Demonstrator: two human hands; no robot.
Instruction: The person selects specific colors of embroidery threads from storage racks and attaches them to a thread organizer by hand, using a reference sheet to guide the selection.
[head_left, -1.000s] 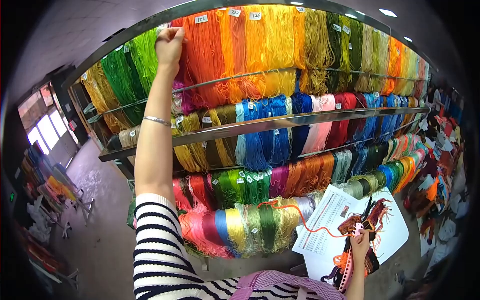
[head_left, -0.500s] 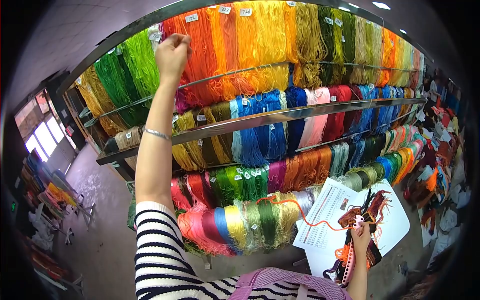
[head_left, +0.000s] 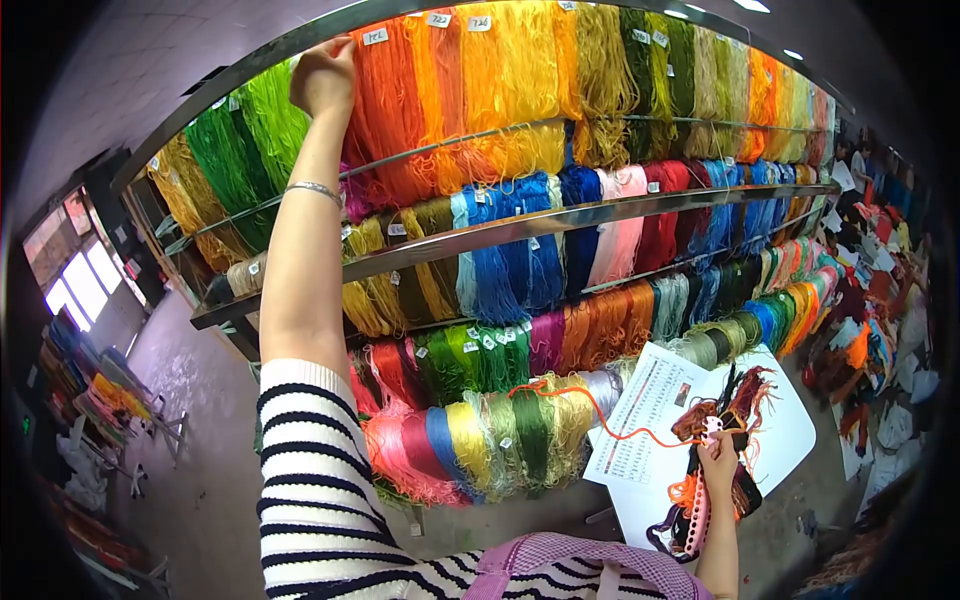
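Gripping orange skeins (head_left: 390, 110) under top rail (head_left: 200, 110), left hand (head_left: 322, 78)

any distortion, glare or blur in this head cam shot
Head view: heavy fisheye bows the metal shelf rail into an arc, with black vignette at the corners; window and ceiling light blow out white; left hand on the orange yarn and right hand gripping the thread card read sharp.

On the orange yarn (head_left: 395, 110) along the top rail, a first tag (head_left: 438, 19) is reading "722". A second tag (head_left: 480, 22) beside it is showing "726". A third tag (head_left: 375, 36), further left, is bearing marks too blurred to tell. The sheet (head_left: 648, 418) is carrying print too small to read.
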